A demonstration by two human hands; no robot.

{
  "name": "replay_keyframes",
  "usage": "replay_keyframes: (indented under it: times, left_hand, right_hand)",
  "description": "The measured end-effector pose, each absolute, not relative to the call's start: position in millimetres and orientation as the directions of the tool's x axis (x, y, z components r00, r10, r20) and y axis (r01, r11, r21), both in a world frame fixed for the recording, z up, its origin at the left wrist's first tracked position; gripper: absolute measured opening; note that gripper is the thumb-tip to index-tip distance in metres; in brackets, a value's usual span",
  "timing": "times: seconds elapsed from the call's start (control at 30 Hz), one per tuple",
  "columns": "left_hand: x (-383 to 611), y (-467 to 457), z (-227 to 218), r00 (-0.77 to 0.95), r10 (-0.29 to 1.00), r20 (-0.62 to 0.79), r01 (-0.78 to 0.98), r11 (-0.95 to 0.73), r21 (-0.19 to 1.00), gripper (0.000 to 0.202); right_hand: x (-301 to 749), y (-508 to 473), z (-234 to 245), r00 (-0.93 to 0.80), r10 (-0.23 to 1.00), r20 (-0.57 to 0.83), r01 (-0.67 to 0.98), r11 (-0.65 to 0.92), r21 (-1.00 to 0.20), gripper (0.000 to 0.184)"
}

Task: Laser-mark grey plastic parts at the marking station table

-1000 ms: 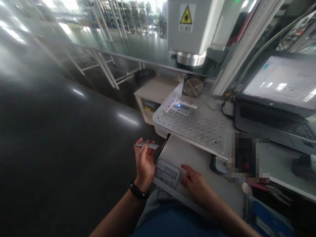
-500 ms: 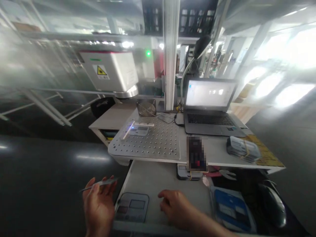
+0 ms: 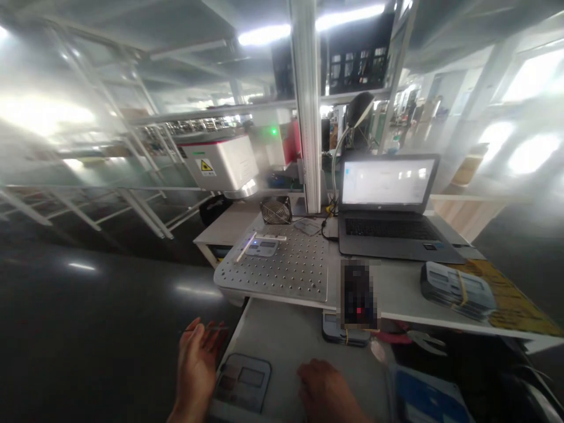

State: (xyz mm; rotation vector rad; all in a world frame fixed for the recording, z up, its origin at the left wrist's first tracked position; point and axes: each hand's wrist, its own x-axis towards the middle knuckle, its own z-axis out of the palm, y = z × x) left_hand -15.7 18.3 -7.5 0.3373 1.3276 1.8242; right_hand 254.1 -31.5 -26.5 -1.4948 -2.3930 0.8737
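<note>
My left hand (image 3: 196, 367) is raised palm-up at the lower left, off the edge of the pull-out shelf (image 3: 286, 338), pinching a thin flat grey plate (image 3: 207, 330) at its fingertips. My right hand (image 3: 324, 390) rests on the shelf with its fingers curled loosely and nothing seen in it. Between the two hands lies a grey faceplate with two windows (image 3: 244, 379). Farther back, another grey part (image 3: 262, 247) sits against a white corner guide on the perforated metal plate (image 3: 286, 273), under the white laser head (image 3: 220, 164).
An open laptop (image 3: 388, 205) stands at the back right, a small fan (image 3: 275, 210) behind the perforated plate. A banded stack of grey parts (image 3: 458, 288) lies on the right of the bench. A blue tray (image 3: 432, 396) and pliers (image 3: 418, 338) sit lower right. A blurred patch (image 3: 359, 294) hides something.
The view has swung right and upward, away from the floor and onto the whole bench. My left hand still holds the thin plate; my right hand has stayed on the shelf.
</note>
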Motion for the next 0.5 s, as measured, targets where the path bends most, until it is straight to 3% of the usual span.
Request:
replay_keyframes:
  times: [0.1, 0.23, 0.5]
  left_hand:
    - [-16.9, 19.1, -11.1, -0.631, 0.735, -0.248, -0.453, -0.09, 0.887, 0.036]
    - [-18.9, 19.3, -13.4, -0.625, 0.737, -0.256, -0.454, -0.076, 0.888, 0.034]
    - [-20.3, 20.4, -14.3, -0.621, 0.741, -0.254, -0.446, -0.068, 0.892, 0.036]
  right_hand:
    - [253.4, -28.7, -21.5, -0.442, 0.85, -0.285, 0.775, 0.202, -0.598, 0.039]
    - [252.2, -26.0, -8.0, -0.462, 0.812, -0.357, 0.788, 0.191, -0.585, 0.038]
    - [253.5, -26.1, -12.5, -0.473, 0.814, -0.337, 0.77, 0.195, -0.608, 0.039]
